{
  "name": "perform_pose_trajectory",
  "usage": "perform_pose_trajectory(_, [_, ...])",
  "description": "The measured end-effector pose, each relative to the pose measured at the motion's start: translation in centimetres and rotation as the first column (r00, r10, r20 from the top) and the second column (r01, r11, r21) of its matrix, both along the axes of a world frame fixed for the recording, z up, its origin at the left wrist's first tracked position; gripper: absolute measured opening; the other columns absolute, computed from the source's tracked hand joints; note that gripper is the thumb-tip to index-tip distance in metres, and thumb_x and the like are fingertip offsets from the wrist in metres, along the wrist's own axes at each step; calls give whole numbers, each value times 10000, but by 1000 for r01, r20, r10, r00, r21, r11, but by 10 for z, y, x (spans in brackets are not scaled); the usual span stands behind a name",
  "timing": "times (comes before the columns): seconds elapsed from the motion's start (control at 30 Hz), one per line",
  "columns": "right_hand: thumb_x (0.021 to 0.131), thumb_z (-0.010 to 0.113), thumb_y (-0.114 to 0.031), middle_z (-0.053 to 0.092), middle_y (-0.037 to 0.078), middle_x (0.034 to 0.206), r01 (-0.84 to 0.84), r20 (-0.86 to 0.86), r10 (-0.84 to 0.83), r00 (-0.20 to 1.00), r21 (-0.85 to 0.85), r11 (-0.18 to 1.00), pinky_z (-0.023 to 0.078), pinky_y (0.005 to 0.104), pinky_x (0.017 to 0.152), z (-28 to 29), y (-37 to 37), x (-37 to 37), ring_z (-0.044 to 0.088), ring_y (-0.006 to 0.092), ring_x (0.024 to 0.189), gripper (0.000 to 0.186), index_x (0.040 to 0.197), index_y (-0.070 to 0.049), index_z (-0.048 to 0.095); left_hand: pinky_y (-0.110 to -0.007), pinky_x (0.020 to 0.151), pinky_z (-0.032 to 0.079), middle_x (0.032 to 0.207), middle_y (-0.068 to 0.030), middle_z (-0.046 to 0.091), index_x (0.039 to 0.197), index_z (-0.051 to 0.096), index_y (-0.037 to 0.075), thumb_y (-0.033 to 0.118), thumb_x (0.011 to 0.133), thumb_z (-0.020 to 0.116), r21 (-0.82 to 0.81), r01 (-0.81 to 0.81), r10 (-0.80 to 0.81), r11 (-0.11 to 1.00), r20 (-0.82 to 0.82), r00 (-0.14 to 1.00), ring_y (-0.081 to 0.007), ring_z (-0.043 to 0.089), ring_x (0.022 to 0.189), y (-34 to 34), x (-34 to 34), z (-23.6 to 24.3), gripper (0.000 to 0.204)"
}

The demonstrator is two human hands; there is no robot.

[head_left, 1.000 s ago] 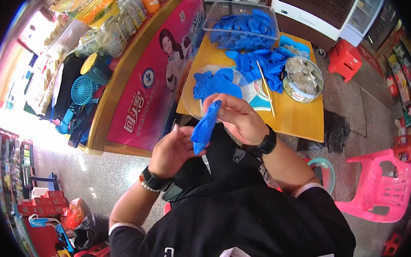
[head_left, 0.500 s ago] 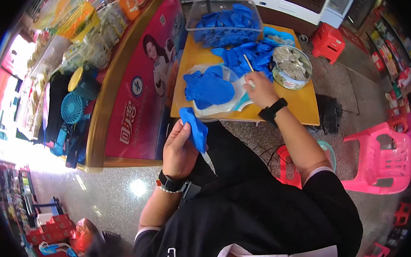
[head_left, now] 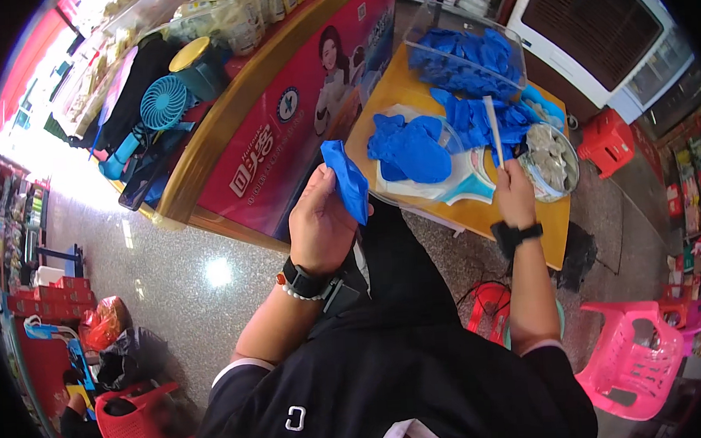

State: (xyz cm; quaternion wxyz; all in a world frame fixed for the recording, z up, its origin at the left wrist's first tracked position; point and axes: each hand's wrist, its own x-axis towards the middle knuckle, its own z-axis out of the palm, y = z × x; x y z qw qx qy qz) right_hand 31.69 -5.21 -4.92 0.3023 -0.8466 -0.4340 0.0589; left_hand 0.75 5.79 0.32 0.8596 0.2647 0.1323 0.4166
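Observation:
My left hand (head_left: 319, 225) is closed on a folded, thin blue piece (head_left: 347, 182), raised in front of the counter's side. What the blue piece is made of I cannot tell. Over the table's near right part, my right hand (head_left: 516, 197) grips a pale flat stick (head_left: 492, 126), its far end pointing away from me. Left of that hand, several flat blue pieces (head_left: 419, 152) lie overlapping on a whitish sheet. A loose blue heap (head_left: 473, 120) sits behind the stick. Close to my right hand stands a round tin (head_left: 574, 179) holding grey lumps (head_left: 550, 162).
A clear plastic box (head_left: 423, 60) full of blue pieces stands at the far side of the yellow table (head_left: 555, 238). The pink-sided counter (head_left: 243, 173) borders it at left. A pink chair (head_left: 636, 358) and a red stool (head_left: 605, 143) are at right.
The view has turned, shifting the table rightward. My right hand has drawn back from the blue pieces, and the stick now points up and away. My left hand has lifted its blue piece slightly.

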Motion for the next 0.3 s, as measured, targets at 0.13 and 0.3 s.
perform_pose_trajectory(0.13, [952,470,-112,448,-33,663,-313,-495,488,719,396,863,326,217,527,46,-36,-74,395,57,572,245,1131,23,569,-334,729,518,932,-51,620,1092,513,75,228,985,421,91,-167,168,982,-5,986,-174,622,841,3,3,-6,208])
perform_pose_trajectory(0.3, [942,554,-158,491,-31,717,-478,-470,648,600,439,761,328,204,532,45,-48,-94,403,45,598,370,1266,15,515,-333,782,519,966,-57,634,1142,496,71,207,973,458,235,-262,276,936,-31,961,-187,638,865,0,7,-13,221])
